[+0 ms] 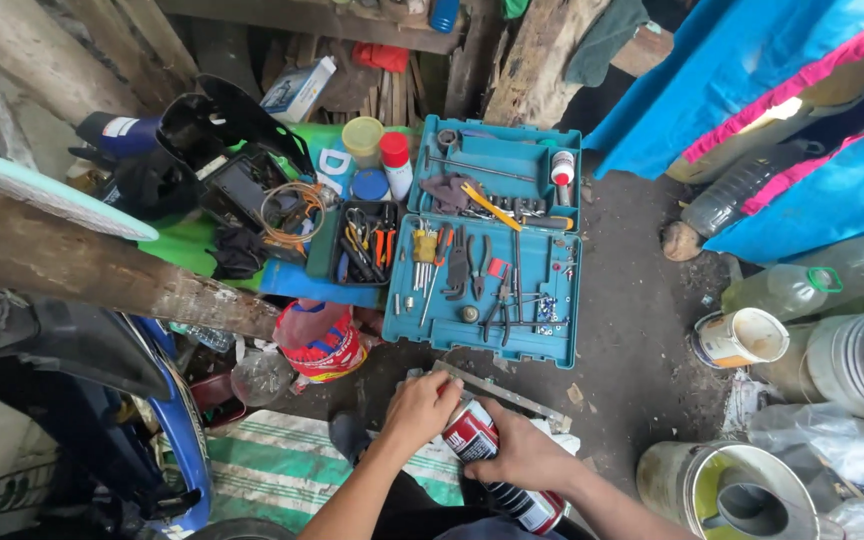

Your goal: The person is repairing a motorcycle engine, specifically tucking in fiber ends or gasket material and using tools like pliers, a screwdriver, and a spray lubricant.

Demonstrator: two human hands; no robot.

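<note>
My right hand (524,455) grips a red, white and black spray can (472,436) lying tilted across my lap, its top toward the upper left. My left hand (420,406) is closed over the can's top end, hiding the cap or nozzle. Just beyond my hands an open teal tool case (542,345) lies flat on the dirt floor. It holds pliers, screwdrivers, a wrench and small bits. A long metal strip (512,395) lies on the ground between the case and my hands.
A black tray of pliers (364,245) and a coil of wire (292,208) sit left of the case. Paint cans (739,337), buckets (727,490) and plastic bottles (782,290) crowd the right. A blue motorbike (167,420) and a wooden beam (102,270) stand left. A striped mat (282,465) lies underfoot.
</note>
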